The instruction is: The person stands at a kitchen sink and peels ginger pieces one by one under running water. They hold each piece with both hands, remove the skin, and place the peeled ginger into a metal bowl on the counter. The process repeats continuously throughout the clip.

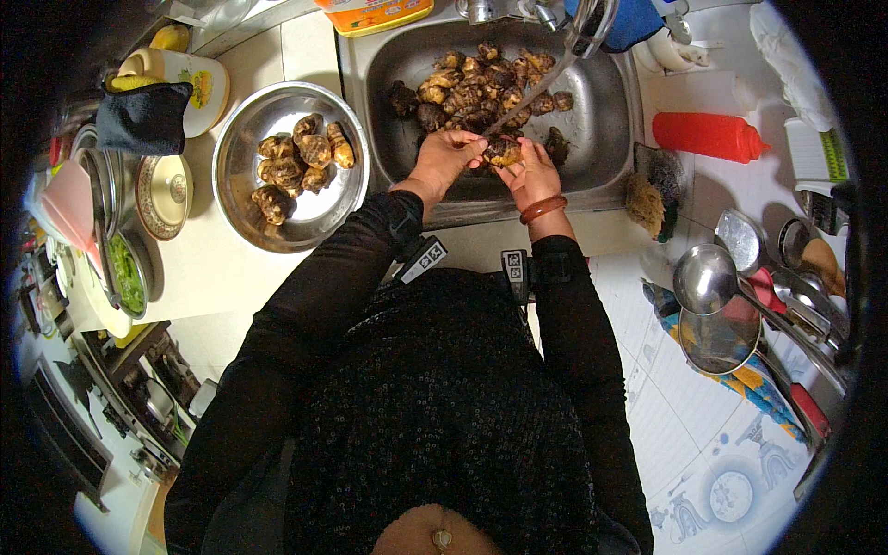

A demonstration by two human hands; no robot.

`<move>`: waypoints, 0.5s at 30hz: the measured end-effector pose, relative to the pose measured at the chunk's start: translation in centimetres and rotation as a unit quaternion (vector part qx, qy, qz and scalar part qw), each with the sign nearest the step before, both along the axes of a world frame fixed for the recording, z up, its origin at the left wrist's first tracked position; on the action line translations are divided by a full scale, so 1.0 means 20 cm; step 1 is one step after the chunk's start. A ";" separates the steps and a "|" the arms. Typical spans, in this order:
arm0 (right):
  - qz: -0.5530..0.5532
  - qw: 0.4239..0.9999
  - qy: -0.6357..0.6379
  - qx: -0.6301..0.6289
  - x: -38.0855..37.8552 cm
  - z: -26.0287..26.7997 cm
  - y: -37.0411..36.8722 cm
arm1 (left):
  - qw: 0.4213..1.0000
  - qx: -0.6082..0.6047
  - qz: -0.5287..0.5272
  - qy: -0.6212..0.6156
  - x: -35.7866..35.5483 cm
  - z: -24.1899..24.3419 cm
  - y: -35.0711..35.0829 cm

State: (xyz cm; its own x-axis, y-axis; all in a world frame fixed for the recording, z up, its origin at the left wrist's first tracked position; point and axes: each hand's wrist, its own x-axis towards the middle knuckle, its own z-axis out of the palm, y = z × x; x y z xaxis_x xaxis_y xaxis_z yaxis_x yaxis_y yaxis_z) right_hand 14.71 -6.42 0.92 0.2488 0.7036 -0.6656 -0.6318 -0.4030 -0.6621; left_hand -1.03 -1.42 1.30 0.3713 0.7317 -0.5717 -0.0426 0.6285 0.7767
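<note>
My right hand (538, 175) holds a brown, ringed taro corm (504, 152) over the near side of the steel sink (590, 156). My left hand (447, 158) meets the corm's left end with thumb and fingers pinched together. A stream of water (531, 97) runs down from the faucet (593, 28) onto the corm. Beyond my hands, a pile of taro corms (472, 90) with dark, dirty skin lies in the sink. To the left stands a steel basin (239, 201) with several paler taro corms (295, 163) in it.
Right of the sink are a red squeeze bottle (707, 137), a scrubbing sponge (645, 205), and a hanging ladle (704, 277) and strainer (721, 340). On the left counter stand a patterned bowl (164, 198), a bowl of green vegetables (128, 277) and a jug (208, 90) near a dark cloth (143, 118).
</note>
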 end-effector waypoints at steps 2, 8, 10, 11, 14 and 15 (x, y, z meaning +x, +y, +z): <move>0.022 1.000 -0.017 -0.002 0.01 0.00 0.00 | 1.000 -0.007 0.008 -0.010 -0.01 0.01 0.00; 0.031 0.997 -0.075 0.013 -0.02 0.02 0.02 | 0.999 -0.016 -0.026 0.032 0.02 0.02 0.02; 0.045 0.989 -0.140 0.006 -0.03 0.02 0.03 | 0.997 0.013 -0.028 0.069 0.03 0.03 0.02; 0.056 0.981 -0.185 -0.003 -0.03 0.02 0.04 | 0.996 0.026 -0.026 0.083 0.04 0.04 0.02; 0.070 0.960 -0.271 0.022 -0.02 0.02 0.05 | 0.992 0.068 -0.066 0.086 0.04 0.04 0.02; 0.067 0.953 -0.295 0.017 -0.02 0.02 0.06 | 0.993 0.067 -0.044 0.087 0.04 0.04 0.02</move>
State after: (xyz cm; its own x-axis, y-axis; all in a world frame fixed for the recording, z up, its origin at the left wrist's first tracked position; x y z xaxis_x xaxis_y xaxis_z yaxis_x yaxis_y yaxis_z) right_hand 14.27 -5.29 1.34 0.4784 0.7738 -0.4152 -0.0903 -0.4269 -0.8998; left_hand -0.29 -1.04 2.11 0.3421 0.7747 -0.5318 0.1503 0.5136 0.8448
